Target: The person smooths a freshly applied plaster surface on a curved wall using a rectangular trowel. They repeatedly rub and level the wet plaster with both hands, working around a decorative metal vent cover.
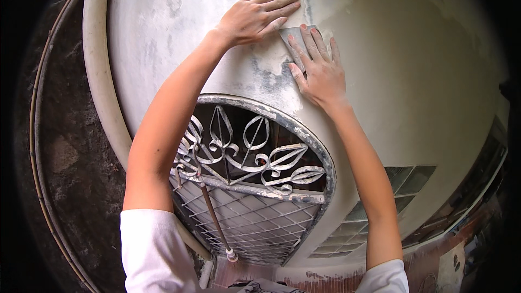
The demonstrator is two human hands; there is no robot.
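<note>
My left hand (261, 15) lies flat on the pale, patchy wall (239, 70) above the arched opening, fingers spread and nothing in it. To its right and slightly lower, my right hand (321, 76) presses a grey sheet of sandpaper (296, 32) against the wall. Its fingers are stretched over the sheet, with the thumb out at the left edge. White dust coats the fingers of both hands. Grey, uneven patches show on the wall around the sheet.
Below my hands is an arched metal grille (249, 152) with leaf-shaped scrollwork and flaking paint. A thick pale pipe (97, 49) and a thin cable (37, 103) run down the left. Glass blocks (415, 180) sit in the wall at lower right, above a reddish tiled floor (336, 283).
</note>
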